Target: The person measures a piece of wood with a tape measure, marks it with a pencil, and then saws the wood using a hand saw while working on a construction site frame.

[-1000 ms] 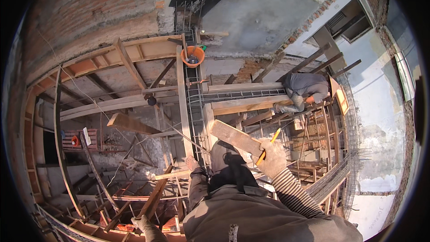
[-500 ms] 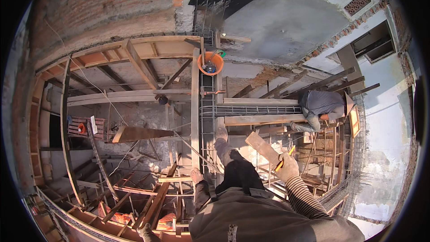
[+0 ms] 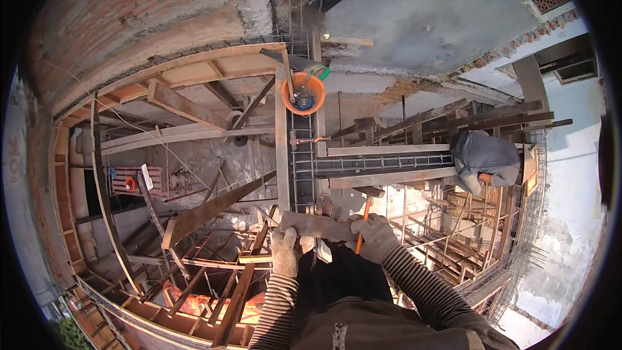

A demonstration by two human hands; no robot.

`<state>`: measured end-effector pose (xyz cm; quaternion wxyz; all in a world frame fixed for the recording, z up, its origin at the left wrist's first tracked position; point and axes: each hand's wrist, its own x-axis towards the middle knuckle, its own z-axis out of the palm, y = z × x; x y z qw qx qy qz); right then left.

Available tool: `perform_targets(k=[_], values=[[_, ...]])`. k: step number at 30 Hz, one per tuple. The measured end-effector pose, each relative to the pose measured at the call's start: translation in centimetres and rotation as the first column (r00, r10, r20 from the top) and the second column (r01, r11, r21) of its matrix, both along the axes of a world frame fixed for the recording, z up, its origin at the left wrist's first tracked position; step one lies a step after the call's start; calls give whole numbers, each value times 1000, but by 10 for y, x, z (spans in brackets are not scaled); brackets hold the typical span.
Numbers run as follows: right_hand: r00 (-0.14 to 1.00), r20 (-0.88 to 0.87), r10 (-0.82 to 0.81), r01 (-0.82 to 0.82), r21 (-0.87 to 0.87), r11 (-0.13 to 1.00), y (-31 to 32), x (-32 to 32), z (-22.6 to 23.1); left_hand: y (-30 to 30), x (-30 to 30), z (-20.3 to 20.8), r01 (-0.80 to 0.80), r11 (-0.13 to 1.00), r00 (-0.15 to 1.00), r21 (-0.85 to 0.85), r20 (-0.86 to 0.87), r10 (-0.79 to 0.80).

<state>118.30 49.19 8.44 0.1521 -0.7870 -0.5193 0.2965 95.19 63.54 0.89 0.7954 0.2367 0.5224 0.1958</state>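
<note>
A short wooden board (image 3: 317, 225) lies level across the foot of a rebar cage beam (image 3: 303, 162), held at both ends. My left hand (image 3: 285, 253), in a grey work glove, grips its left end. My right hand (image 3: 376, 238), gloved too, holds the right end together with an orange-handled tool (image 3: 363, 223) that stands up between the fingers. Both striped sleeves come in from the lower edge.
An orange bucket (image 3: 303, 94) sits on the formwork farther along the rebar. A person in grey (image 3: 486, 159) crouches on the beam at right. Timber props and planks (image 3: 214, 204) cross the drop below left; a brick wall (image 3: 136, 19) rises behind.
The board has swung from a slant at my right to level in front of me. My left hand has come up and taken its left end; the view has shifted.
</note>
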Motion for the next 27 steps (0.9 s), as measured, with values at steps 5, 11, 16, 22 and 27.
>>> perform_targets(k=[5, 11, 16, 22, 27], values=[[997, -41, 65, -70, -130, 989, 39, 34, -42, 42, 26, -36, -10, 997, 999, -82, 47, 13], [999, -42, -20, 10, -242, 970, 75, 53, -94, 78, 48, -104, 65, 956, 997, -286, -13, -72], [992, -4, -124, 115, -347, 931, 89, 66, -152, 103, 69, -152, 272, 891, 939, -362, -103, -328], [993, -59, -98, 65, -416, 907, 116, 79, -288, 137, 76, -283, 427, 816, 846, -390, -146, -512], [996, -31, -89, 72, -361, 930, 140, 109, -428, 175, 74, -407, 607, 788, 723, -101, -342, -600]])
